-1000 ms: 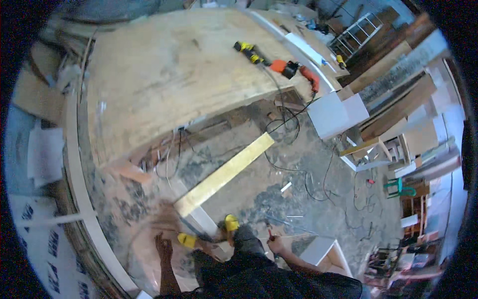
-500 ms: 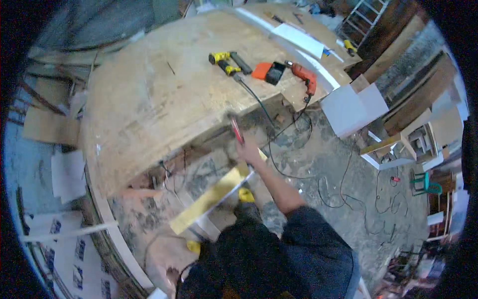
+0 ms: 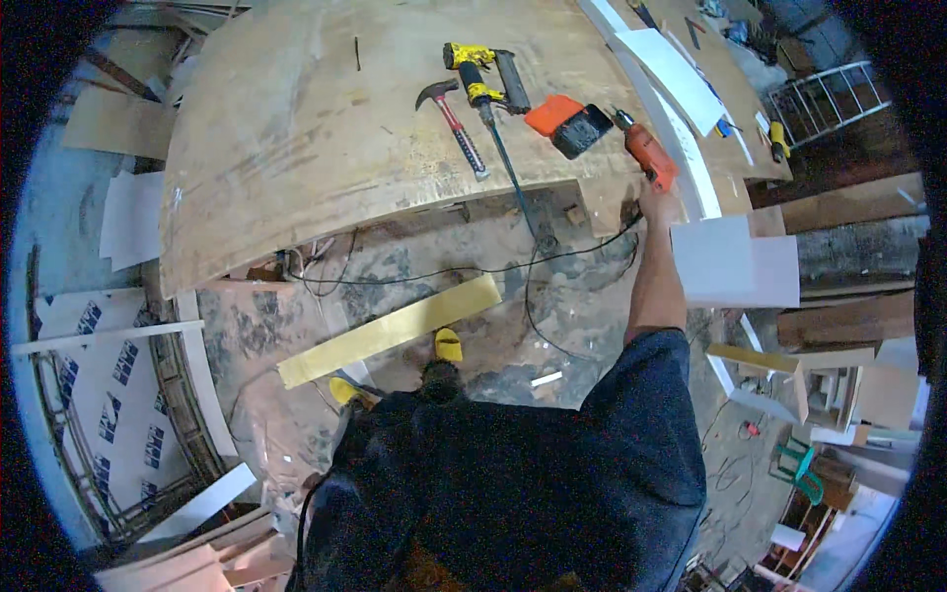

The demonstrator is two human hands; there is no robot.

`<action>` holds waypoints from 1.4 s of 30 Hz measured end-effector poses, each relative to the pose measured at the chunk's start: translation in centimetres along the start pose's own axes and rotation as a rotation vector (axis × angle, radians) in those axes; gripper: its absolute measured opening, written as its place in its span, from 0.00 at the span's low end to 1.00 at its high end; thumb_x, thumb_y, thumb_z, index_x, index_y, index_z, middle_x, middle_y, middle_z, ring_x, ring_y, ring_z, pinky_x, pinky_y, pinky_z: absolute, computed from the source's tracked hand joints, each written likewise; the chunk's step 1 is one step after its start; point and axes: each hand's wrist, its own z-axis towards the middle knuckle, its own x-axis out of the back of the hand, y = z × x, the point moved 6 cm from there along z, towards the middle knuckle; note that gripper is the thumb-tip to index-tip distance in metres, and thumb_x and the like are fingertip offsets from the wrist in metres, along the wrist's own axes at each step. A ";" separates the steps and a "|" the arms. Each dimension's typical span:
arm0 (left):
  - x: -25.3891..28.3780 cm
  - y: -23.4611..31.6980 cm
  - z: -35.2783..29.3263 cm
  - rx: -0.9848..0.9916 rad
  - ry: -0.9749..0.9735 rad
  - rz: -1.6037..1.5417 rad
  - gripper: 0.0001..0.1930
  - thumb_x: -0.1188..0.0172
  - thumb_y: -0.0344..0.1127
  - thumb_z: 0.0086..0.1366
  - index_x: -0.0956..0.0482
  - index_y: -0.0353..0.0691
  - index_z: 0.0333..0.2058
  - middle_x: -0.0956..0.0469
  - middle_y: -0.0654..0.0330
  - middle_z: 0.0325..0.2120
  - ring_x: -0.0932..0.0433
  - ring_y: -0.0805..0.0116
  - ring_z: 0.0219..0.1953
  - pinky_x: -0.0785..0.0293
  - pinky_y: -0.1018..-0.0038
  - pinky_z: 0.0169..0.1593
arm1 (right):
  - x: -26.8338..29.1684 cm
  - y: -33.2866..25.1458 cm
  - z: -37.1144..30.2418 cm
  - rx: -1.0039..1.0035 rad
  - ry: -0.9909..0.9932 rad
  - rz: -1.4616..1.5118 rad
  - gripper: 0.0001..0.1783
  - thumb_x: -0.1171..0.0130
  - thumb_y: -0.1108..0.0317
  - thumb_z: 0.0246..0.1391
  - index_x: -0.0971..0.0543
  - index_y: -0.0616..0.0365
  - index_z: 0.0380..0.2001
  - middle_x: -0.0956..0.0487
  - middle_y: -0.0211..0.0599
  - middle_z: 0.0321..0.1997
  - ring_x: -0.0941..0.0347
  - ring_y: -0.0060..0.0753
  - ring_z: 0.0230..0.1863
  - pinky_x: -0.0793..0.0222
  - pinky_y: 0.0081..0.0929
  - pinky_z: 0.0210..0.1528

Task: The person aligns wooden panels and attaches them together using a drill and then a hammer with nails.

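My right hand [image 3: 660,204] reaches far forward to the table's front right and closes around the handle of an orange corded drill [image 3: 648,156]. The drill's chuck points up and to the left over the wooden table [image 3: 296,148]. Left of it are an orange and black case [image 3: 569,125] and a yellow and black nail gun [image 3: 477,74] with a hose running off the front edge. A claw hammer [image 3: 456,128] with a red and black handle lies beside the nail gun. My left hand is out of view.
A long yellowish board [image 3: 395,331] lies low before my yellow shoes [image 3: 448,344]. Cables [image 3: 434,273] cross beneath the table edge. White panels [image 3: 735,261] stand at the right, near a wooden frame [image 3: 760,370] and a green chair [image 3: 797,471].
My right hand has let go of the hammer, which now lies on the table, and has moved right onto the drill. The view has shifted too.
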 end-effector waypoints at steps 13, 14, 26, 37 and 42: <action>-2.8 9.1 4.8 -0.186 -0.057 -0.363 0.16 0.42 0.30 0.59 0.23 0.32 0.46 0.20 0.60 0.32 0.22 0.71 0.33 0.26 0.76 0.40 | -12.0 -1.8 -0.3 -0.301 -0.846 1.531 0.09 0.43 0.61 0.52 0.30 0.49 0.24 0.27 0.29 0.21 0.32 0.26 0.16 0.36 0.22 0.16; -2.3 10.6 3.4 -0.185 -0.052 -0.195 0.16 0.42 0.30 0.59 0.23 0.32 0.46 0.20 0.60 0.32 0.22 0.71 0.34 0.27 0.76 0.41 | -12.1 -2.5 -3.0 -0.437 -0.851 1.604 0.10 0.44 0.64 0.52 0.31 0.48 0.21 0.29 0.28 0.19 0.34 0.24 0.13 0.40 0.20 0.12; -6.8 11.2 1.1 -0.122 -0.125 -0.157 0.12 0.38 0.37 0.62 0.20 0.35 0.41 0.20 0.60 0.32 0.27 0.75 0.34 0.29 0.74 0.43 | 1.9 -9.8 -14.9 -0.194 -0.622 2.234 0.05 0.46 0.68 0.55 0.27 0.55 0.27 0.25 0.33 0.23 0.30 0.27 0.24 0.28 0.27 0.33; -6.0 35.8 -0.7 -0.617 -0.250 -0.187 0.28 0.37 0.39 0.61 0.32 0.38 0.59 0.23 0.58 0.51 0.25 0.68 0.51 0.30 0.71 0.56 | 15.8 -20.8 -34.7 0.398 -0.862 2.034 0.11 0.42 0.67 0.52 0.29 0.58 0.37 0.29 0.31 0.29 0.33 0.27 0.29 0.31 0.26 0.37; -4.1 45.2 -2.0 -0.772 -0.446 -1.004 0.33 0.40 0.47 0.63 0.38 0.41 0.63 0.27 0.57 0.54 0.31 0.64 0.56 0.33 0.66 0.58 | 11.8 -24.5 -45.0 0.580 -0.987 1.287 0.24 0.33 0.70 0.41 0.30 0.63 0.43 0.26 0.37 0.36 0.28 0.29 0.33 0.28 0.28 0.35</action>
